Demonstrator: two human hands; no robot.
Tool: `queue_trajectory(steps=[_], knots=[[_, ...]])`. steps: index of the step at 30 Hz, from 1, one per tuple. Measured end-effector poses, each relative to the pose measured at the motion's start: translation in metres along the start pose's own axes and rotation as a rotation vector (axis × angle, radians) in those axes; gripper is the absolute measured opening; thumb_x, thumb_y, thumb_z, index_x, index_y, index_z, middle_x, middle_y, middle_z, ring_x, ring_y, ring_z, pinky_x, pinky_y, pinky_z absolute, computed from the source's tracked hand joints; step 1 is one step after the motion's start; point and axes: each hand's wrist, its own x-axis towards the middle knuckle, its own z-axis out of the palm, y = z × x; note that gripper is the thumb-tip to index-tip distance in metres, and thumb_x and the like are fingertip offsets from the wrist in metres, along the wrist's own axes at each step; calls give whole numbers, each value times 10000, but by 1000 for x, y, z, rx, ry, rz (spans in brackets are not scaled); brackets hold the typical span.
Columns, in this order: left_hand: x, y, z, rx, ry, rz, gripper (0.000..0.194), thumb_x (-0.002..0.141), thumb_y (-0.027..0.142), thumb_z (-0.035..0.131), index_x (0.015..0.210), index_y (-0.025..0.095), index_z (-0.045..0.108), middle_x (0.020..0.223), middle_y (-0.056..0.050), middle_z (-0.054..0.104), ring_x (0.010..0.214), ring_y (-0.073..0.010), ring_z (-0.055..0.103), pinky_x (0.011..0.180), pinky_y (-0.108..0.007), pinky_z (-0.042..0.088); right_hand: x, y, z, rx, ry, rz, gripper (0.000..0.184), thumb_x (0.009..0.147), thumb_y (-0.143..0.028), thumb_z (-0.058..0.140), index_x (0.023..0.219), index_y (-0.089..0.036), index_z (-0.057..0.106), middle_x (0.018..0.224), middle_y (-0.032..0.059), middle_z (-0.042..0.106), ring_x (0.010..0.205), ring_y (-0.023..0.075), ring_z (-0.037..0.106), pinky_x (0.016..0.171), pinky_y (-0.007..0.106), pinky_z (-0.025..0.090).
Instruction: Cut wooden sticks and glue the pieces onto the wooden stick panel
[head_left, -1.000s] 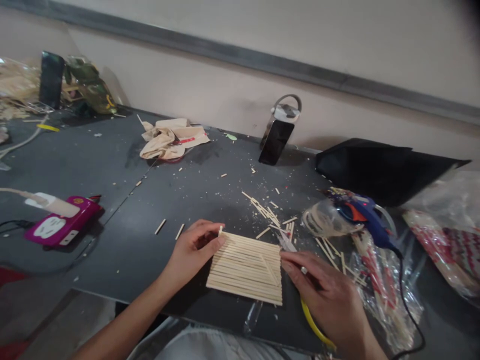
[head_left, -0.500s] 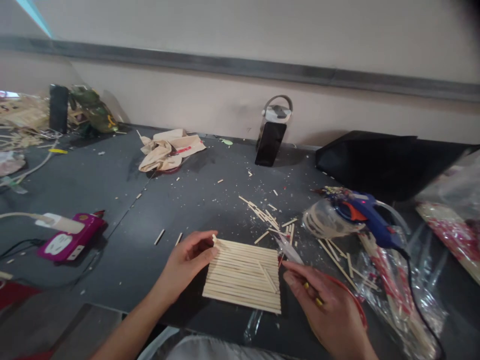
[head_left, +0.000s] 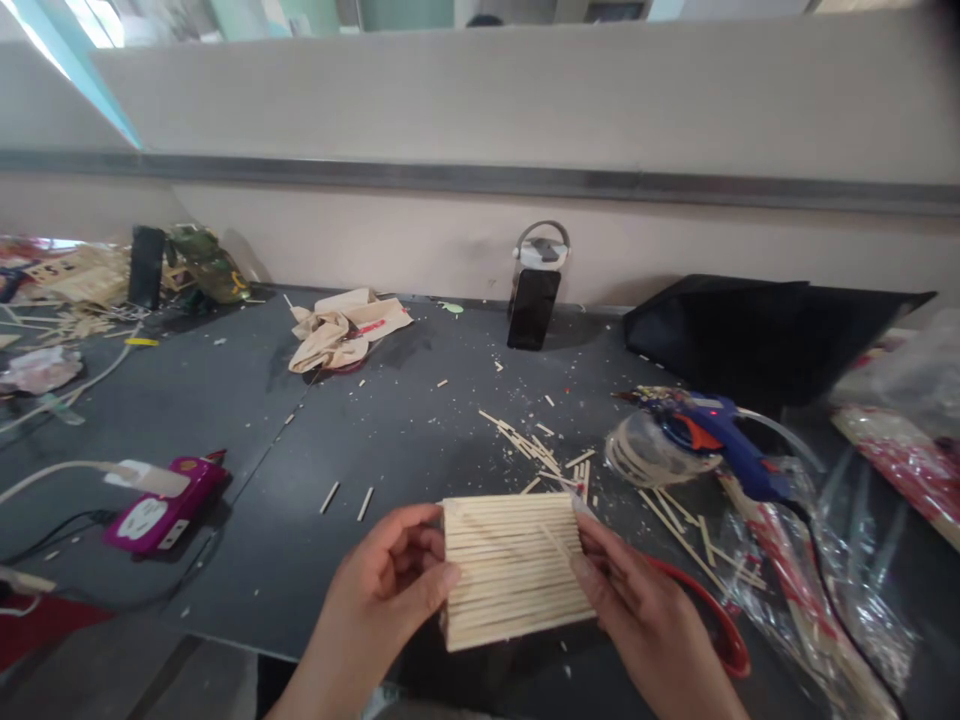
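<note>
A square panel of glued wooden sticks (head_left: 514, 570) is held up off the dark table (head_left: 225, 400) between both hands, tilted toward me. My left hand (head_left: 394, 585) grips its left edge, thumb on the face and fingers behind. My right hand (head_left: 637, 610) grips the right edge and also has a pair of red-handled scissors (head_left: 709, 625) hanging from its fingers. A thin diagonal stick lies across the panel's right side.
Loose sticks (head_left: 536, 445) are scattered behind the panel. A blue glue gun (head_left: 720, 435) rests on plastic wrap at the right, beside packets of sticks (head_left: 810, 600). A phone (head_left: 532, 305) leans on the wall, crumpled paper (head_left: 345, 325) left of it. A pink power strip (head_left: 161, 500) sits at left.
The panel lay flat on the table before; both hands have now lifted and tilted it up. The right hand moved onto its right edge, and the view has tilted upward.
</note>
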Motion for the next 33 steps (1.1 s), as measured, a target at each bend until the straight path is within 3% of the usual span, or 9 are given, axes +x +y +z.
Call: queue_trajectory(steps=[6, 11, 16, 24, 28, 33], knots=[[-13, 12, 14, -143, -158, -29, 332, 800, 297, 664, 1112, 228, 577, 932, -71, 664, 806, -184, 640, 701, -356, 555, 8, -6, -13, -35, 103, 21, 433, 912, -446, 481, 1206, -162, 624, 1191, 130, 674, 1090, 269, 643, 931, 376, 524], [-23, 20, 17, -138, -230, 43, 388, 812, 263, 647, 1185, 230, 546, 1056, -110, 666, 906, -217, 658, 771, -365, 551, 10, -7, -15, -50, 141, 26, 447, 892, -457, 504, 1195, -155, 637, 1181, 139, 678, 1098, 277, 637, 946, 390, 513], [-33, 31, 16, -92, -176, 18, 366, 792, 226, 659, 1145, 204, 566, 1017, -101, 680, 864, -206, 671, 747, -323, 553, 5, 1, -10, 3, 137, -11, 447, 893, -411, 531, 1295, -218, 552, 1277, 111, 620, 1131, 253, 616, 887, 329, 551], [-37, 32, 16, -58, -97, 75, 282, 771, 234, 671, 1045, 217, 609, 892, -62, 706, 752, -177, 677, 679, -276, 546, 3, 9, -6, 14, 135, -37, 468, 880, -367, 573, 1334, -269, 513, 1329, 94, 581, 1122, 252, 618, 891, 339, 550], [-29, 19, 5, -10, -41, 63, 239, 804, 258, 644, 1035, 221, 599, 890, -50, 694, 775, -170, 662, 691, -270, 533, 1, 6, -1, 11, 124, -22, 457, 856, -368, 605, 1298, -260, 554, 1288, 91, 613, 1106, 252, 628, 822, 293, 579], [-11, -12, -17, 47, 92, 58, 275, 817, 322, 638, 1072, 219, 613, 941, -46, 683, 850, -183, 653, 739, -283, 529, -5, 1, 19, 190, -4, 94, 464, 843, -375, 623, 1281, -231, 569, 1238, 105, 649, 1050, 250, 665, 811, 293, 591]])
